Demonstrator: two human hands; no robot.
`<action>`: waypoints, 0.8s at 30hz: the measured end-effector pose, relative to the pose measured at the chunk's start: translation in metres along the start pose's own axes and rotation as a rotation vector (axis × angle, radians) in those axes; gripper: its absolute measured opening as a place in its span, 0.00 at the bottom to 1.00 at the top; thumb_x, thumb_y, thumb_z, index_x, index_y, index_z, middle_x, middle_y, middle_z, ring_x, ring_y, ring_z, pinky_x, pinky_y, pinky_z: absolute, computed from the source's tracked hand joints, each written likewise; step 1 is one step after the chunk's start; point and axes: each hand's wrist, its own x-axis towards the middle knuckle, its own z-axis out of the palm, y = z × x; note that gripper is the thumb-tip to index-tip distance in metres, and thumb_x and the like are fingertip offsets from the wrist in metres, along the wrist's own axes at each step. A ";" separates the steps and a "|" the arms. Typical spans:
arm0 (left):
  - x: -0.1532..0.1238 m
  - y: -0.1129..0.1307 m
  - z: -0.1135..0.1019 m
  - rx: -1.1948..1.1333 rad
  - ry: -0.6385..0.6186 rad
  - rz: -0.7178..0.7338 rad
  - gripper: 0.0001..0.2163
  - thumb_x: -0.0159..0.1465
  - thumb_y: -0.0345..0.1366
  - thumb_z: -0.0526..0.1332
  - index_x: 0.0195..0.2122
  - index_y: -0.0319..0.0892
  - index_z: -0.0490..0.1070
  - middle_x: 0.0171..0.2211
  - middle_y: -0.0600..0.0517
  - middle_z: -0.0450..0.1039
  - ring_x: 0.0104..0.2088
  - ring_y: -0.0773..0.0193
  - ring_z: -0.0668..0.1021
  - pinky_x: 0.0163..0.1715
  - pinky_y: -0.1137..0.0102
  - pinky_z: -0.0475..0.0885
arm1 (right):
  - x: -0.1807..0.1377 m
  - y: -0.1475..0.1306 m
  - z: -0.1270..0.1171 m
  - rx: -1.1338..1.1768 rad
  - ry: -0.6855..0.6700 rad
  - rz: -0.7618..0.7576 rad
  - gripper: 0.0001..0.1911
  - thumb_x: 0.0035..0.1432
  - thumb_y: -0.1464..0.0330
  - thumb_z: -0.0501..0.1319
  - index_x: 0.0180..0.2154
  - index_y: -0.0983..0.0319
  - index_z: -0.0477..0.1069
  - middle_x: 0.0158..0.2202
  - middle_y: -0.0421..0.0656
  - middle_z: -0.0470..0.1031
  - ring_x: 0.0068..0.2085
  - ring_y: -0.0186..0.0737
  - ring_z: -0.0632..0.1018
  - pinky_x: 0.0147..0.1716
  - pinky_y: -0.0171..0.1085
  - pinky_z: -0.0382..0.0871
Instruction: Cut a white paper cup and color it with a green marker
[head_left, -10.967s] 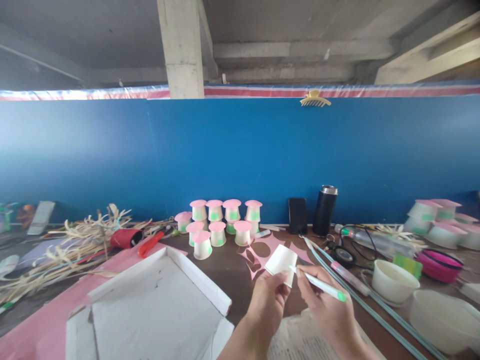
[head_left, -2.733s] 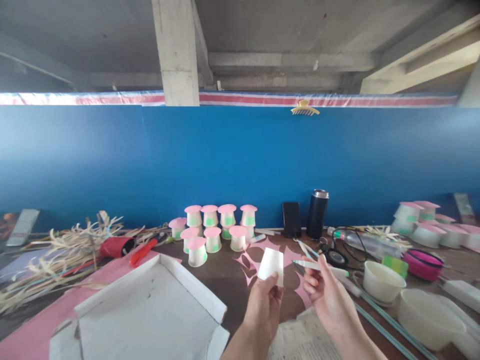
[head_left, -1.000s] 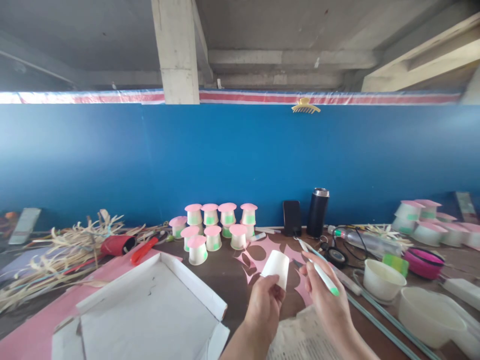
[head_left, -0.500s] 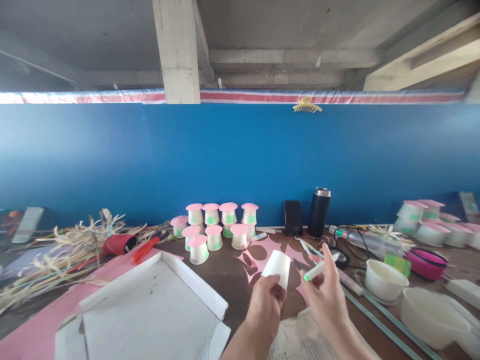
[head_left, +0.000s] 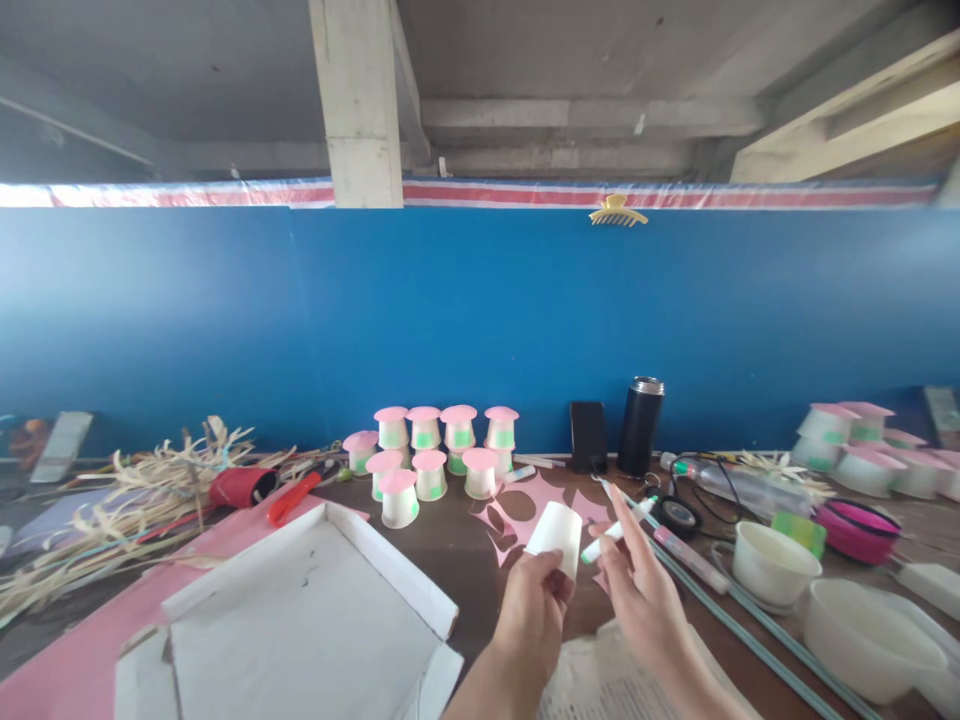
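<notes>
My left hand (head_left: 531,617) pinches a small white paper cup (head_left: 556,530) by its lower edge and holds it upside down above the brown table (head_left: 450,550). Just to its right, my right hand (head_left: 643,598) grips a white pen with a green tip (head_left: 616,530), tip pointing at the cup's side. Behind them lies pink paper with round holes cut out (head_left: 525,500).
Several finished cups with pink tops and green patches (head_left: 435,452) cluster near the blue wall. A flat white cardboard tray (head_left: 300,610) lies left, with straw (head_left: 127,500) and a red cutter (head_left: 292,497) beyond. A black flask (head_left: 640,425), phone (head_left: 586,436), white bowls (head_left: 772,562) and long straws (head_left: 720,600) crowd the right.
My right hand turned the pen end for end, from green tip toward me to green tip toward the cup, and drew closer to the cup. The left hand kept the cup nearly still.
</notes>
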 end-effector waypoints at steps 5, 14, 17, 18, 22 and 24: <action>0.003 -0.002 -0.002 -0.002 0.025 -0.004 0.06 0.54 0.22 0.61 0.34 0.34 0.69 0.32 0.47 0.71 0.27 0.69 0.72 0.26 0.76 0.70 | -0.002 -0.001 0.003 -0.078 -0.024 -0.074 0.25 0.65 0.62 0.47 0.62 0.58 0.60 0.53 0.50 0.72 0.46 0.43 0.78 0.44 0.41 0.74; 0.000 -0.001 -0.001 0.009 -0.020 0.021 0.08 0.54 0.21 0.61 0.35 0.34 0.70 0.35 0.45 0.73 0.28 0.68 0.73 0.26 0.75 0.69 | -0.004 -0.001 0.001 -0.051 -0.037 -0.069 0.25 0.65 0.62 0.51 0.63 0.56 0.57 0.45 0.47 0.77 0.36 0.40 0.80 0.37 0.39 0.77; -0.002 -0.001 0.001 -0.001 -0.053 0.021 0.08 0.53 0.22 0.62 0.35 0.35 0.70 0.35 0.46 0.73 0.29 0.68 0.74 0.28 0.75 0.69 | -0.005 -0.001 -0.001 -0.034 -0.034 -0.075 0.25 0.65 0.62 0.53 0.62 0.55 0.59 0.44 0.47 0.78 0.33 0.40 0.80 0.34 0.38 0.78; -0.004 0.000 0.001 0.003 -0.061 0.023 0.08 0.53 0.22 0.62 0.34 0.35 0.71 0.34 0.46 0.73 0.30 0.68 0.74 0.28 0.75 0.69 | -0.006 -0.001 -0.001 -0.034 -0.035 -0.085 0.24 0.65 0.63 0.53 0.62 0.54 0.60 0.44 0.47 0.78 0.33 0.40 0.80 0.33 0.37 0.78; -0.007 0.000 0.002 0.011 -0.113 0.034 0.08 0.52 0.22 0.63 0.34 0.35 0.73 0.36 0.45 0.74 0.34 0.64 0.76 0.32 0.74 0.70 | -0.007 0.000 -0.001 -0.039 -0.039 -0.149 0.22 0.65 0.65 0.54 0.60 0.52 0.63 0.44 0.47 0.76 0.35 0.40 0.80 0.34 0.37 0.78; -0.007 0.000 0.001 0.021 -0.159 0.036 0.08 0.52 0.23 0.64 0.35 0.34 0.74 0.37 0.44 0.75 0.37 0.63 0.76 0.34 0.74 0.70 | -0.007 0.001 -0.001 -0.065 -0.035 -0.175 0.21 0.65 0.65 0.54 0.59 0.51 0.64 0.45 0.46 0.75 0.36 0.39 0.80 0.36 0.37 0.77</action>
